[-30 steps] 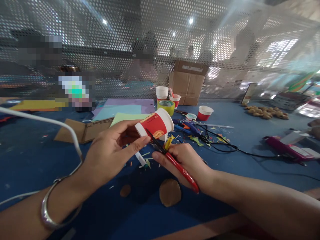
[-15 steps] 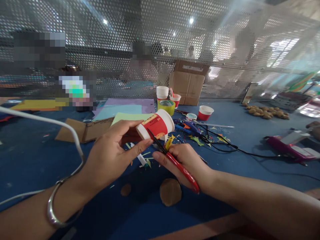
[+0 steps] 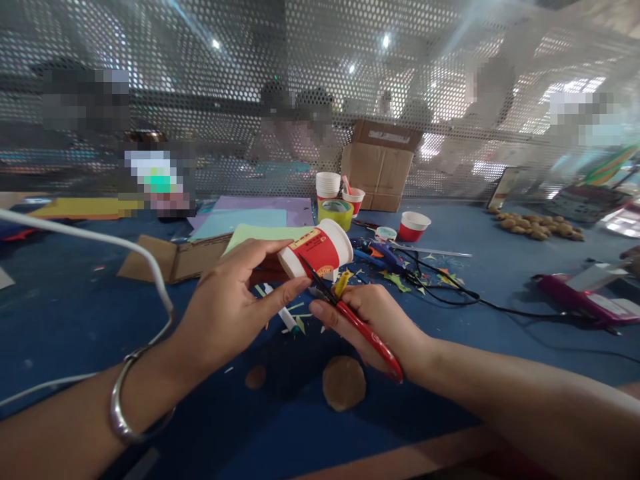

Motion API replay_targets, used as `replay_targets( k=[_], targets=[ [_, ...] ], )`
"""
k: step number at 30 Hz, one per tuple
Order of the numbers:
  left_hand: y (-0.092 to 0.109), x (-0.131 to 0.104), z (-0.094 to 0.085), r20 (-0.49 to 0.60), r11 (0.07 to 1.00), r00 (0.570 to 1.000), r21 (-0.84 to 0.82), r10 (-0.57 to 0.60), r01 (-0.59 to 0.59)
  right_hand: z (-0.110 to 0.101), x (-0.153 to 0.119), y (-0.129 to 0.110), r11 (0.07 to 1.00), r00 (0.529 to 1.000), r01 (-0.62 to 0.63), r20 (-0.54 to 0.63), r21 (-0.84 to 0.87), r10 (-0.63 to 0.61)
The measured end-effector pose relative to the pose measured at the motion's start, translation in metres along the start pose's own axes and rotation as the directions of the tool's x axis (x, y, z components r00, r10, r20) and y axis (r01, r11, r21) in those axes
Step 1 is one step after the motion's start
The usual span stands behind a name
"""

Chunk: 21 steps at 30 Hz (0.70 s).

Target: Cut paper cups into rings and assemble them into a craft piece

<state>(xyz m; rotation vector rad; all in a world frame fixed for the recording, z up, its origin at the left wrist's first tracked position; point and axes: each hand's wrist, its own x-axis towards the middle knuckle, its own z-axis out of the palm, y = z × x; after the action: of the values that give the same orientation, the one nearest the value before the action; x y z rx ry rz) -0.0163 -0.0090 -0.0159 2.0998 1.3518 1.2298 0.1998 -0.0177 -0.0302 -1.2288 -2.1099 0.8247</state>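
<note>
A red and white paper cup point(image 3: 320, 248) lies tilted on its side in the air, gripped by my left hand point(image 3: 235, 287) with the thumb below and fingers behind. My right hand point(image 3: 373, 323) is closed round red-handled scissors point(image 3: 367, 337). Their dark blades point up and left, against or just in front of the cup's lower side; whether they cut into it I cannot tell. A small yellow piece point(image 3: 343, 283) shows beside the blades near my right fingers. Below the hands, a large round brown disc point(image 3: 344, 383) and a smaller disc point(image 3: 255, 377) rest on the blue table.
Behind the cup stand stacked paper cups point(image 3: 328, 185), a yellow-green tape roll point(image 3: 335, 215) and a cardboard box point(image 3: 379, 170). A blue glue gun point(image 3: 383, 255) lies among paper scraps. At right are a purple device point(image 3: 583, 300) and nuts point(image 3: 543, 225). A white cable point(image 3: 145, 257) arcs at left.
The whole view has shifted slightly, so hands, cup and table things appear a little further right. Both hands keep the same hold on cup and scissors.
</note>
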Motion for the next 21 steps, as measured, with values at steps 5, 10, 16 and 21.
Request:
replay_targets(
  k=[5, 10, 16, 21],
  targets=[
    [-0.0012, -0.0005, 0.0005, 0.013, 1.000, 1.000, -0.022, 0.003, -0.003, 0.0005, 0.0005, 0.0006, 0.999, 1.000, 0.022, -0.014, 0.034, -0.022],
    [-0.0024, -0.0027, 0.0043, 0.017, 0.998, 1.000, -0.062, -0.002, 0.003, 0.0015, -0.0005, 0.0009, 1.000, 1.000, -0.005, -0.005, 0.027, 0.006],
    [0.0011, -0.0030, 0.0043, -0.004, 0.999, 1.000, -0.049, 0.023, -0.023, -0.0003, -0.0007, -0.0016, 0.999, 1.000, -0.001, -0.006, 0.045, 0.001],
    [0.0023, -0.0020, 0.0027, -0.035, 0.997, 0.997, 0.013, 0.072, -0.072, 0.0003, -0.0002, 0.0004, 0.998, 0.999, 0.023, -0.037, 0.050, -0.021]
  ],
)
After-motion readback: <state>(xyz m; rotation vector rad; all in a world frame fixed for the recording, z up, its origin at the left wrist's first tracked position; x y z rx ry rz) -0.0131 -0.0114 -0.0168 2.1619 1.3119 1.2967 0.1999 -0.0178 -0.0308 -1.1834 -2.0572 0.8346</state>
